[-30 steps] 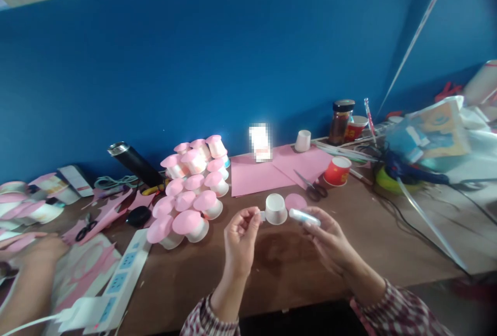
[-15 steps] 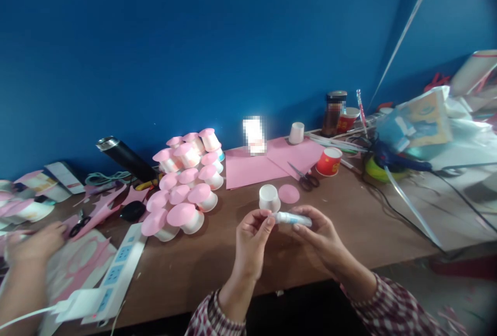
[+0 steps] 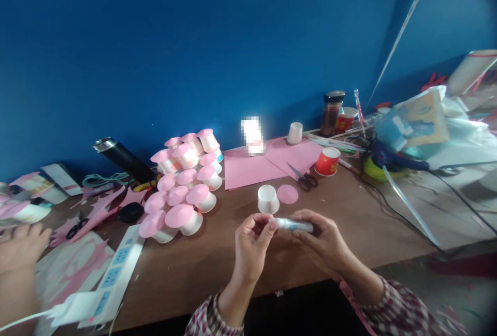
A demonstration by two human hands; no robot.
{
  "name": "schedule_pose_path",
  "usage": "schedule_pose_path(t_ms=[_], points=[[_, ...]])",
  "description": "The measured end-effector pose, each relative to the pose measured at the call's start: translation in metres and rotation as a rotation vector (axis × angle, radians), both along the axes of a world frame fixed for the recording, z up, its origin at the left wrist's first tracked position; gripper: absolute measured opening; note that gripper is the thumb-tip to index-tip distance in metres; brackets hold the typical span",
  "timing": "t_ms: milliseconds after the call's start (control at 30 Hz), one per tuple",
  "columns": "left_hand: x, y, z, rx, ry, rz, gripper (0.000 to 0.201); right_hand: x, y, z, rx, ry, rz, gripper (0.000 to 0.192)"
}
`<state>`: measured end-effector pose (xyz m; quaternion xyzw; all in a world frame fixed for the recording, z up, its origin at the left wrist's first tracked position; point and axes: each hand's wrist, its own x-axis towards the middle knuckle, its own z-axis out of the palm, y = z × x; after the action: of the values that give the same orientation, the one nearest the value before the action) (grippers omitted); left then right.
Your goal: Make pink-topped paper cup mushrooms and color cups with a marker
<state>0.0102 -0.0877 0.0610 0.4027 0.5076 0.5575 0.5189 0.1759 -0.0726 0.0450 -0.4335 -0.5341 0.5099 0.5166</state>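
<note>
Between both hands, in front of my chest, lies a white glue stick (image 3: 293, 225) with a blue label, held level. My left hand (image 3: 251, 249) pinches its left end between thumb and fingers. Its right end is in the closed fingers of my right hand (image 3: 325, 234). Just beyond the hands a white paper cup (image 3: 268, 199) stands with its open mouth up. Beside that cup, a pink paper disc (image 3: 288, 194) rests flat on the brown table (image 3: 186, 274).
Several cups topped with pink discs (image 3: 184, 216) crowd the left. Scissors (image 3: 306, 179) touch pink paper sheets (image 3: 248, 169) near a red cup (image 3: 327, 162). A power strip (image 3: 116, 268) and another person's hand (image 3: 23, 245) are at left; cables and a bag (image 3: 423, 118) at right.
My hands still hold the glue stick in nearly the same place; the right hand's fingers have shifted slightly. At the left, the other person's hand has moved further left.
</note>
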Motion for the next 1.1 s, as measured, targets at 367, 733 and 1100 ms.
schedule_pose_path(t_ms=[367,733,1100], points=[[0.001,-0.005,-0.001,0.034,0.137,-0.076,0.021,0.009,-0.011,0.011,0.282,-0.362,-0.041,0.016],[-0.016,0.021,-0.016,0.250,0.590,-0.038,0.031,0.059,0.010,-0.015,0.223,-0.710,-0.028,0.022],[-0.021,0.072,-0.059,0.363,0.783,0.054,0.052,0.136,0.061,-0.047,0.372,-1.195,-0.381,0.025]])
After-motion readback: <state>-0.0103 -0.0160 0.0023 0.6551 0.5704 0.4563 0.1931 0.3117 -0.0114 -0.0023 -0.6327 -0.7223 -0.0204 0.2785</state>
